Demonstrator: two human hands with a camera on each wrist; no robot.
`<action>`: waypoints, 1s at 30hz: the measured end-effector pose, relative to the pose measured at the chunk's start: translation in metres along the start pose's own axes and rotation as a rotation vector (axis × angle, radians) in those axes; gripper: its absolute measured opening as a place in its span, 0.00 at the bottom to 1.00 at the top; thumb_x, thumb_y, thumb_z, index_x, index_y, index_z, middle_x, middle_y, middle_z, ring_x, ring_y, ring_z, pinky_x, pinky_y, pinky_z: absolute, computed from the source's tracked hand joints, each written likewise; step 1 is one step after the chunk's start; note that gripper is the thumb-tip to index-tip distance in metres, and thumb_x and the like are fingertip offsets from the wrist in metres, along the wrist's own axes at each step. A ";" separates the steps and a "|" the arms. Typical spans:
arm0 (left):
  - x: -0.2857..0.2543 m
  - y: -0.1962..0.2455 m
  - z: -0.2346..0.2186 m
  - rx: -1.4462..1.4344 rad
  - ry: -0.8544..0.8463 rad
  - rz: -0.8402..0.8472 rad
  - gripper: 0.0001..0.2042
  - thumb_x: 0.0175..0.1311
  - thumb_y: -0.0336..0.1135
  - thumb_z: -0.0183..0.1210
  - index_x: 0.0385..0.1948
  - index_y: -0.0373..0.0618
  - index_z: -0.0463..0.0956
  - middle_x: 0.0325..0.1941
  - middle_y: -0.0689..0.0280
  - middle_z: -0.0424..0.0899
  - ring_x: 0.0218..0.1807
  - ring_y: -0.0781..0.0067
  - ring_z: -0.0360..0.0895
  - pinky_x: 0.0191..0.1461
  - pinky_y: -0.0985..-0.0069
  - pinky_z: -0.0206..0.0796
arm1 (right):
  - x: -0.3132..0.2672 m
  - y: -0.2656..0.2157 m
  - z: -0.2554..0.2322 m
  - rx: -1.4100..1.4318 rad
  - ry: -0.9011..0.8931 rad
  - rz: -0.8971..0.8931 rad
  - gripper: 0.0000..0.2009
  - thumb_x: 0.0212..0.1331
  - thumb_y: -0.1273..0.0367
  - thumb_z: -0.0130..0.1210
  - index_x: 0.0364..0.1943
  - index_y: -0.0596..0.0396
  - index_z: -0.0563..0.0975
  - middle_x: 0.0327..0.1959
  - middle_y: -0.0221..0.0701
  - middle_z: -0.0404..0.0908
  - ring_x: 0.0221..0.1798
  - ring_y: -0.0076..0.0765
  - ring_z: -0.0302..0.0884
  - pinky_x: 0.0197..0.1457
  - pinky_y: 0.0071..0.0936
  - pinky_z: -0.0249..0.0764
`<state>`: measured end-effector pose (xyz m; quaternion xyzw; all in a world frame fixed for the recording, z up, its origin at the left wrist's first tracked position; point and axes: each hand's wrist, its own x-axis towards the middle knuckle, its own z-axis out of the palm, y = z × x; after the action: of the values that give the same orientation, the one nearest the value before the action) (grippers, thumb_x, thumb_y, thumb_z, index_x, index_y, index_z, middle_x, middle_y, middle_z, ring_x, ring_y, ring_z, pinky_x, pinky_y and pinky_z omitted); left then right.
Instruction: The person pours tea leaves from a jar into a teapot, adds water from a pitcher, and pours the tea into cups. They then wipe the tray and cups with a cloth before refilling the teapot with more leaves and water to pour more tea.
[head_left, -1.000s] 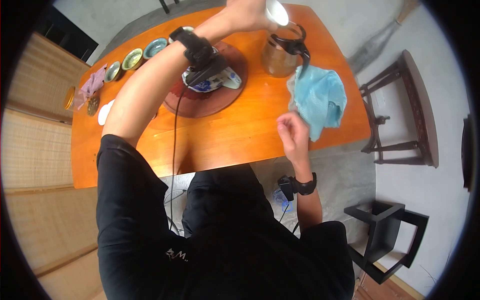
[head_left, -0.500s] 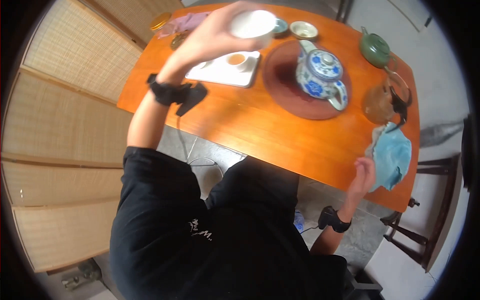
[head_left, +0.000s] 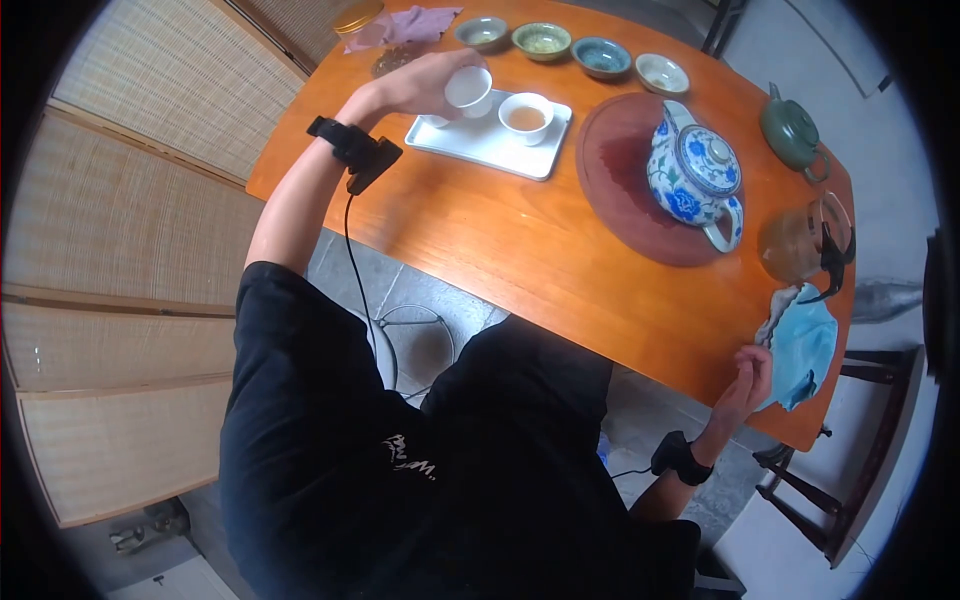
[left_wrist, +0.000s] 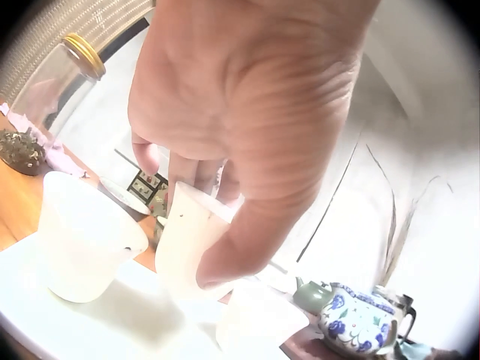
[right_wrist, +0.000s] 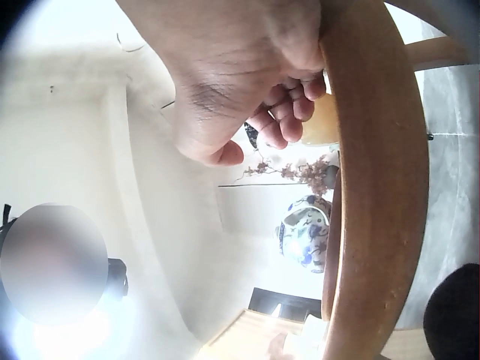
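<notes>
Right hand (head_left: pixel 745 388): loosely curled, holding nothing, at table's (head_left: pixel 470 235) near edge by blue cloth (head_left: pixel 803 345). Left hand (head_left: pixel 428 84): gripping cup (head_left: pixel 469 88) over tray (head_left: pixel 480 146), toward its far edge. Cup is plain white, flared rim. Left wrist view adds its side wall, small dark speck. Only head view shows amber liquid in tea cup (head_left: pixel 526 118) alongside.

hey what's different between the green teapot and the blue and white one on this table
The green teapot is plain, while the blue-and-white teapot has painted flowers. The green teapot looks smaller than the blue-and-white teapot. The green teapot stands straight on the table; the blue-and-white teapot sits on a round reddish board. Both have a spout and a handle.
</notes>
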<state>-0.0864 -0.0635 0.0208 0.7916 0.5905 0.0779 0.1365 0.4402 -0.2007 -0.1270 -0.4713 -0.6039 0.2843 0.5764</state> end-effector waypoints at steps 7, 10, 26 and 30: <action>0.015 -0.005 0.016 0.181 -0.127 -0.068 0.33 0.42 0.29 0.68 0.56 0.48 0.67 0.51 0.59 0.79 0.55 0.56 0.75 0.62 0.48 0.59 | 0.001 0.001 -0.004 -0.043 -0.026 0.021 0.10 0.63 0.67 0.48 0.36 0.62 0.73 0.32 0.31 0.71 0.36 0.26 0.67 0.46 0.21 0.63; 0.016 -0.003 0.018 0.185 -0.144 -0.084 0.34 0.41 0.31 0.69 0.56 0.51 0.67 0.50 0.61 0.80 0.56 0.56 0.74 0.60 0.46 0.54 | 0.001 -0.006 0.002 -0.061 -0.010 0.020 0.05 0.59 0.74 0.45 0.34 0.61 0.72 0.31 0.28 0.70 0.37 0.24 0.65 0.42 0.19 0.60; 0.021 0.026 0.031 0.222 -0.038 0.070 0.44 0.43 0.50 0.71 0.66 0.54 0.59 0.62 0.55 0.71 0.69 0.51 0.60 0.69 0.47 0.44 | 0.001 -0.004 0.000 -0.038 -0.027 0.024 0.07 0.62 0.71 0.49 0.37 0.63 0.73 0.32 0.30 0.71 0.35 0.23 0.66 0.42 0.19 0.63; 0.035 0.050 0.033 0.231 -0.152 0.006 0.39 0.42 0.50 0.71 0.61 0.54 0.67 0.58 0.56 0.75 0.65 0.55 0.64 0.65 0.57 0.47 | 0.001 -0.008 0.002 -0.038 -0.026 0.032 0.06 0.62 0.73 0.48 0.36 0.63 0.73 0.32 0.30 0.71 0.35 0.22 0.66 0.39 0.18 0.62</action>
<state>-0.0212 -0.0471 0.0030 0.8074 0.5810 -0.0505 0.0889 0.4360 -0.2027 -0.1198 -0.4881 -0.6089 0.2881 0.5549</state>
